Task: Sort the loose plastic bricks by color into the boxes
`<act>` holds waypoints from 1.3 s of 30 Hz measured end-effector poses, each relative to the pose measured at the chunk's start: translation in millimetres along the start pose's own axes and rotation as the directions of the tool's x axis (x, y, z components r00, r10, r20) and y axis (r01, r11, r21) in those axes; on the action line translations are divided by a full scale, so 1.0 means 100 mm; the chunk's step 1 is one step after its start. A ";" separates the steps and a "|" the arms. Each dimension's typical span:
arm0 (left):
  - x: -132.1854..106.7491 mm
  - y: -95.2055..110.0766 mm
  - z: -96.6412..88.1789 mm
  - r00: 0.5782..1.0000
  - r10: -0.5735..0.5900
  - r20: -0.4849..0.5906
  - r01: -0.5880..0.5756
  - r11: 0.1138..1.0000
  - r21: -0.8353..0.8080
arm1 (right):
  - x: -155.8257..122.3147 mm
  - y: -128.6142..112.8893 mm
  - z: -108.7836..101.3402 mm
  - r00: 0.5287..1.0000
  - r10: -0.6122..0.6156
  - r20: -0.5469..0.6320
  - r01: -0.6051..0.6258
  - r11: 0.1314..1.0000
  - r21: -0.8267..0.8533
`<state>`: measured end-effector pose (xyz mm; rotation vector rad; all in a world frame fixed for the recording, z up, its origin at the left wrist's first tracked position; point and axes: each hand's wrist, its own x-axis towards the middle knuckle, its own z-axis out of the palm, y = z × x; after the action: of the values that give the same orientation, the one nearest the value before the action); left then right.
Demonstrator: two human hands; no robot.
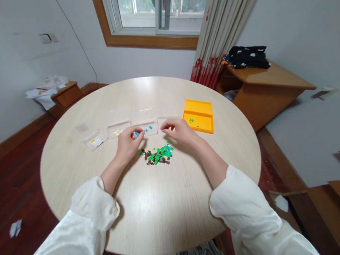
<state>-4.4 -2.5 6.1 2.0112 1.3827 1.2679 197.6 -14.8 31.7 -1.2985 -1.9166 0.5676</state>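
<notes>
A small heap of green, brown and blue bricks [157, 155] lies in the middle of the round wooden table [154, 200]. My left hand [128, 142] hovers just above the heap's left side, its fingers pinched on a small blue brick [136, 134]. My right hand [179, 130] is to the right of the heap, fingers curled together in a pinch; what they hold is too small to make out. Behind both hands stands a clear plastic tray [144, 124] with a few blue pieces in it.
Two more clear trays [117, 129] [94, 140] sit to the left, one with yellow bits. An orange tray [198, 116] with green pieces is at the right. A wooden desk [264, 85] with dark cloth stands beyond the table; curtain and window behind.
</notes>
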 end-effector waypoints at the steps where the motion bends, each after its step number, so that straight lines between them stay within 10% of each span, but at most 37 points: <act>1: 0.02 -0.03 -0.01 1.000 0.002 -0.023 -0.001 0.999 0.035 | 0.00 0.02 -0.06 0.999 0.033 0.031 -0.032 0.999 -0.042; 14: 0.09 -0.20 -0.02 0.996 0.079 -0.038 -0.068 0.970 0.235 | -0.05 0.16 -0.18 0.915 0.116 0.386 -0.085 0.992 -0.095; 29: 0.09 -0.17 -0.03 0.996 0.082 -0.027 -0.073 0.965 0.251 | -0.04 0.15 -0.15 0.921 0.168 0.352 -0.128 0.983 -0.135; 39: 0.06 -0.07 -0.03 0.993 0.116 0.005 -0.115 0.975 0.190 | -0.04 0.19 -0.38 0.969 0.175 0.174 -0.202 0.967 0.156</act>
<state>-10.2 5.3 5.2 2.2472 1.4572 1.2309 239.1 -12.2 40.6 -1.3652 -1.8328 0.9393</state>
